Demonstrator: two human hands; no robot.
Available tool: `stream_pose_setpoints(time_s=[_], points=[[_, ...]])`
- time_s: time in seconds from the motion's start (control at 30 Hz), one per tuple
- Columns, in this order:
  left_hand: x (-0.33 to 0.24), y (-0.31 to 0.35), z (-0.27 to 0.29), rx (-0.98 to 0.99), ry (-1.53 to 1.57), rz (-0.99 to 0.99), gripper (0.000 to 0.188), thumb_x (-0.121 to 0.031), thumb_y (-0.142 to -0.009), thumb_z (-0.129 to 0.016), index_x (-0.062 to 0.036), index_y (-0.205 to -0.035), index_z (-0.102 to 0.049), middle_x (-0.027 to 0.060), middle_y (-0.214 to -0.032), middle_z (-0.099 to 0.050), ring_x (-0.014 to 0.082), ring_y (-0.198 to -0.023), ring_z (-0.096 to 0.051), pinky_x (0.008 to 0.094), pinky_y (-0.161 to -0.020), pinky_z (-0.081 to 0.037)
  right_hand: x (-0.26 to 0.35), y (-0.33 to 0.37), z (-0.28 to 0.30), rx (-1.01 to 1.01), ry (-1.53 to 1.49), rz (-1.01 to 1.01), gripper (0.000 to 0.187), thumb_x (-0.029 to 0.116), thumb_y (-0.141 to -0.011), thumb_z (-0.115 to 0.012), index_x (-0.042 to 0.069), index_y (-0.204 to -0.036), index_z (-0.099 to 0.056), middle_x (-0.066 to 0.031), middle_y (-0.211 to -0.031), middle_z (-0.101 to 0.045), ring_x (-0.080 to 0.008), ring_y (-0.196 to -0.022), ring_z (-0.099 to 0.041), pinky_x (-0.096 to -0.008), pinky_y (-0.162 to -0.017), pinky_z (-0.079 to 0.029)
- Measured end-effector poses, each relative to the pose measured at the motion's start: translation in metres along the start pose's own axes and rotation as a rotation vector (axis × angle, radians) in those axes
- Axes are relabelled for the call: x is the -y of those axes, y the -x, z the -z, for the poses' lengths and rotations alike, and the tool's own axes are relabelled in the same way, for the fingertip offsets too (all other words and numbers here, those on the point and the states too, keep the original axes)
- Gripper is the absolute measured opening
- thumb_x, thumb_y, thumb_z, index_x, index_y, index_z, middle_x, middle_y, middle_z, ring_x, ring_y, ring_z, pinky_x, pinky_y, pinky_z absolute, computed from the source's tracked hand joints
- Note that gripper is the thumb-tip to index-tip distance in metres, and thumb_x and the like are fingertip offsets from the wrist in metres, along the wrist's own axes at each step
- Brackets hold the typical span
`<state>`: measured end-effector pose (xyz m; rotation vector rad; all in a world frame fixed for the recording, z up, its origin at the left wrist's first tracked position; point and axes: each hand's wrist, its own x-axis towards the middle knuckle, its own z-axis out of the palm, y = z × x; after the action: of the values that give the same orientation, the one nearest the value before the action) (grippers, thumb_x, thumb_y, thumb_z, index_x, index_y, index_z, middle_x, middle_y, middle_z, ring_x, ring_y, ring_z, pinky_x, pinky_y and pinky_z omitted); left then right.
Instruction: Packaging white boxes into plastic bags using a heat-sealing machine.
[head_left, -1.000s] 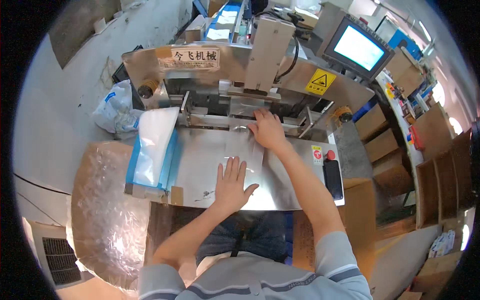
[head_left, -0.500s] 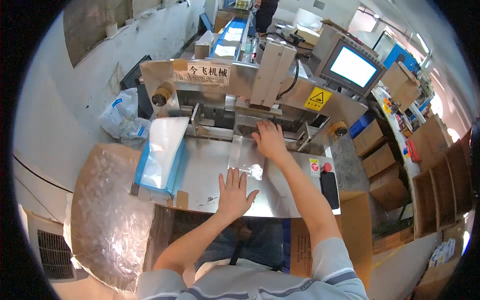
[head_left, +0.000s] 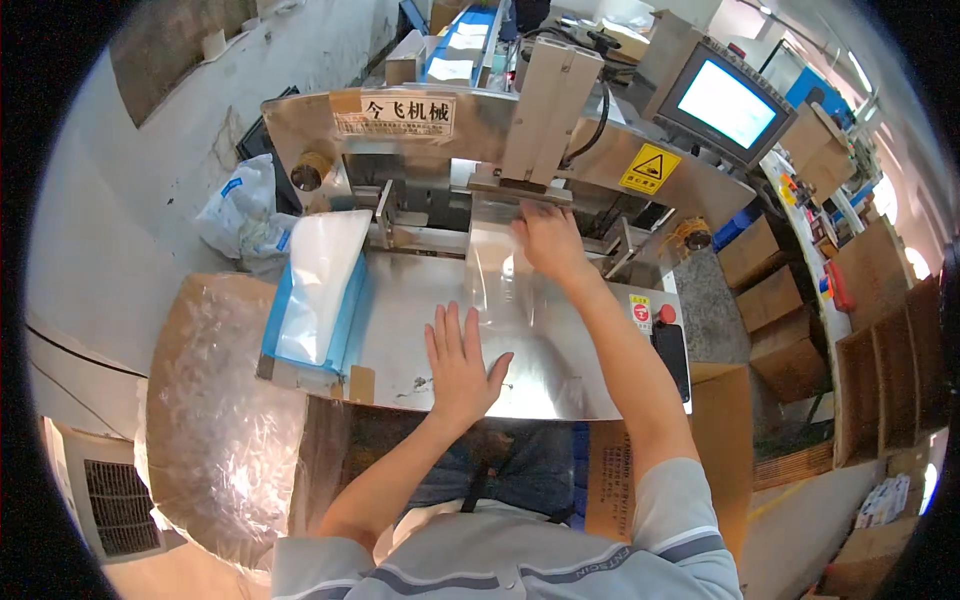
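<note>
A clear plastic bag (head_left: 503, 285) lies flat on the steel worktable (head_left: 400, 345), its far end reaching in under the pressing head (head_left: 520, 184) of the machine. My right hand (head_left: 549, 240) rests over the bag's far right part, fingers stretched toward the machine and slightly blurred; nothing is gripped in it. Near the bag's close edge my left hand (head_left: 460, 370) lies palm down, with fingers extended and thumb spread. To its left, a stack of clear plastic bags (head_left: 325, 285) leans in a blue holder (head_left: 350, 318).
A carton of loose clear plastic (head_left: 225, 430) stands at the lower left. A red button (head_left: 666, 314) and a black phone-like slab (head_left: 671, 360) sit at the table's right end. A lit screen (head_left: 726, 104) is mounted upper right; a blue conveyor (head_left: 462, 45) runs behind the machine.
The bag has slid a little farther toward the machine, and both my hands have moved forward with it. The whole view has shifted slightly.
</note>
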<state>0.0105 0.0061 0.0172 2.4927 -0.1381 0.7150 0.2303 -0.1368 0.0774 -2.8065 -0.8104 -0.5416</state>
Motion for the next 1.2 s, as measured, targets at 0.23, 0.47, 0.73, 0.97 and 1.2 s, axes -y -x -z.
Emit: stream_pose_setpoints(time_s=[0.23, 0.47, 0.73, 0.97, 1.2], points=[[0.008, 0.002, 0.000, -0.081, 0.073, 0.072, 0.083, -0.035, -0.090, -0.067, 0.0081, -0.148, -0.026, 0.0334, -0.153, -0.024, 0.0505, -0.144, -0.020, 0.0612, -0.117, -0.015, -0.001, 0.005, 0.009, 0.030, 0.050, -0.007, 0.047, 0.033, -0.098, -0.054, -0.001, -0.130, -0.057, -0.0251, -0.117, -0.066, -0.0399, -0.116, -0.060, -0.0569, -0.106, -0.039], [0.006, 0.000, 0.000, -0.062, 0.136, 0.091, 0.079, -0.030, -0.093, -0.062, 0.0096, -0.149, -0.023, 0.0329, -0.155, -0.023, 0.0496, -0.146, -0.019, 0.0582, -0.119, -0.013, -0.022, 0.089, 0.010, -0.063, -0.815, -0.400, 0.058, 0.032, -0.100, -0.056, -0.005, -0.143, -0.043, -0.0261, -0.135, -0.058, -0.0350, -0.126, -0.056, -0.0374, -0.106, -0.043], [0.013, -0.011, -0.004, -0.056, 0.247, 0.165, 0.074, -0.033, -0.097, -0.059, 0.0108, -0.147, -0.026, 0.0333, -0.152, -0.029, 0.0494, -0.143, -0.025, 0.0544, -0.118, -0.020, 0.003, 0.147, 0.002, 0.020, -1.176, -0.585, 0.056, 0.029, -0.101, -0.058, -0.003, -0.146, -0.044, -0.0168, -0.143, -0.053, -0.0231, -0.131, -0.052, -0.0321, -0.109, -0.040], [0.032, -0.074, -0.007, -0.012, 0.665, 0.489, 0.074, -0.043, -0.101, -0.052, 0.0114, -0.147, -0.031, 0.0325, -0.149, -0.039, 0.0427, -0.140, -0.037, 0.0421, -0.116, -0.029, 0.022, 0.124, -0.006, 0.033, -1.079, -0.623, 0.065, 0.036, -0.100, -0.059, -0.006, -0.146, -0.041, -0.0195, -0.148, -0.049, -0.0262, -0.134, -0.049, -0.0335, -0.112, -0.037], [0.050, -0.091, -0.024, 0.257, 0.801, 0.473, 0.060, -0.030, -0.100, -0.055, 0.0083, -0.144, -0.041, 0.0265, -0.139, -0.054, 0.0344, -0.128, -0.054, 0.0396, -0.106, -0.041, 0.038, 0.105, -0.017, -0.017, -1.030, -0.606, 0.083, 0.054, -0.094, -0.060, -0.008, -0.146, -0.040, -0.0274, -0.140, -0.054, -0.0312, -0.128, -0.054, -0.0378, -0.107, -0.040]])
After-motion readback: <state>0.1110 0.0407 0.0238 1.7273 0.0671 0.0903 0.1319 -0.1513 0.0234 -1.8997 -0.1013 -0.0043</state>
